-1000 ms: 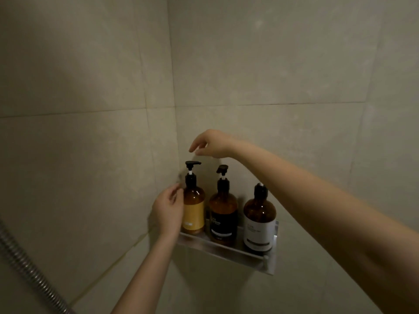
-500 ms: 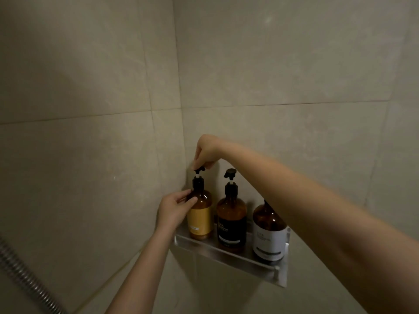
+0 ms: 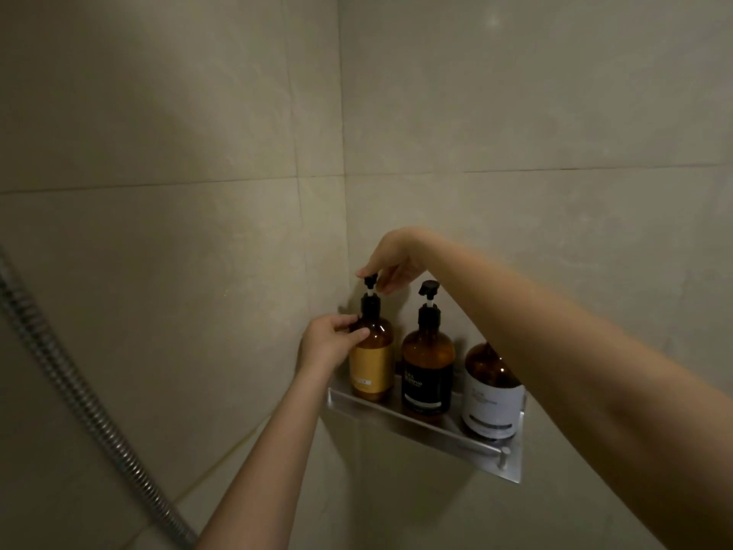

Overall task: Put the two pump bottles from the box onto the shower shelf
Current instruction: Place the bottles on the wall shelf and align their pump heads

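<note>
Fingertips (image 3: 367,274) of the right hand (image 3: 390,260) pinch the pump head (image 3: 370,280) of the yellow bottle (image 3: 371,361), thumb and fingers nearly closed on it. Left hand (image 3: 327,343) is half curled against the bottle's shoulder from 9 o'clock, thumb and forefinger touching the glass, not wrapped round it. Yellow bottle stands upright at the corner end of the shelf (image 3: 416,428); black bottle (image 3: 427,369) stands just beside it at 3 o'clock, white bottle (image 3: 494,394) further along at 3 o'clock, its top hidden behind the right forearm. Both pump bottles appear placed; remaining work judged to be turning the nozzle. Risks: twisting the head with only a light left-hand brace could spin or tip the yellow bottle toward the shelf's low front lip at 6 o'clock. Pressing down instead of turning could dispense product. Right forearm passes close over the white bottle; lowering the elbow on withdrawal could knock it off the outer end. Glass looks breakable on tile. Hose (image 3: 79,391) at 8 o'clock is well apart, no snag expected.
</note>
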Tool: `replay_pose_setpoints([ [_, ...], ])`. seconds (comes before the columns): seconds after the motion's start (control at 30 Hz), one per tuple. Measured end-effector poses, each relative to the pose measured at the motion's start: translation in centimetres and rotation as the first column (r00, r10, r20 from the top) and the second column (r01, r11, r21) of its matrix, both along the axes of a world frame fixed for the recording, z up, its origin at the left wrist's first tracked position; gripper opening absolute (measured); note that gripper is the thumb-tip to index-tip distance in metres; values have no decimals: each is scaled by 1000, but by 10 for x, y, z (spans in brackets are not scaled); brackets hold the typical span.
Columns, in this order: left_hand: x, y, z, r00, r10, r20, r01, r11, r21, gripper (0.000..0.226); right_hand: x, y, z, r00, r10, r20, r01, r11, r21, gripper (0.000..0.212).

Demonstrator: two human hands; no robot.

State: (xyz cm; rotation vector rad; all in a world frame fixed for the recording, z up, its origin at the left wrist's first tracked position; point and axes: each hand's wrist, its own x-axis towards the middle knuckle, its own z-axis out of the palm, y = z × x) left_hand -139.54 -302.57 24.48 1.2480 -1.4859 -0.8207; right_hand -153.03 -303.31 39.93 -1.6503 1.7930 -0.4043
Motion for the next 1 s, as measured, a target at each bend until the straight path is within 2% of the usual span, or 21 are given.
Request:
replay_pose_setpoints([
  [0.07, 0, 0, 3, 1000, 3, 30, -3, 1000, 1, 47, -2, 4, -2, 997, 2, 80, -5, 999, 37, 35],
  [0.13, 1, 0, 4, 1000, -1, 30, 1, 1000, 12, 47, -2, 5, -5, 995, -21, 96, 20, 1000, 18, 32],
  [0.27, 2, -1, 2, 1000, -5, -2, 5, 1000, 16, 47, 1, 5, -10, 995, -81, 52, 84, 995, -58, 38],
  [0.43, 2, 1, 1, 1000, -21, -13, 21, 999, 27, 46, 5, 13, -8, 996, -86, -29, 81, 986, -146, 43],
  [0.5, 1, 1, 1, 1000, -23, -13, 23, 999, 31, 46, 2, 24, -4, 988, -104, -114, 68, 957, -282, 49],
  [0.57, 0, 1, 1, 1000, -21, 3, 20, 999, 29, 46, -5, 41, 3, 977, -154, -145, 62, 865, -498, 54],
  [0.67, 0, -1, 3, 999, -15, 33, 15, 1000, 18, 44, -28, 84, 15, 991, -114, 75, 133, 693, -709, 46],
  [0.77, -3, -2, 5, 998, -42, 48, 40, 999, 32, 54, -67, 136, 4, 943, 7, 332, 267, 578, -771, 32],
  [0.87, -9, 0, 2, 989, -93, 115, 89, 995, 35, 61, -103, 180, -40, 866, 10, 500, 421, 526, -739, 17],
  [0.97, -10, 2, 0, 990, -67, 124, 62, 997, 44, 59, -127, 199, -100, 804, -166, 571, 565, 511, -648, 2],
  [1.0, -9, 2, 1, 990, -67, 122, 61, 997, 50, 58, -130, 201, -118, 808, -236, 540, 569, 549, -612, 10],
])
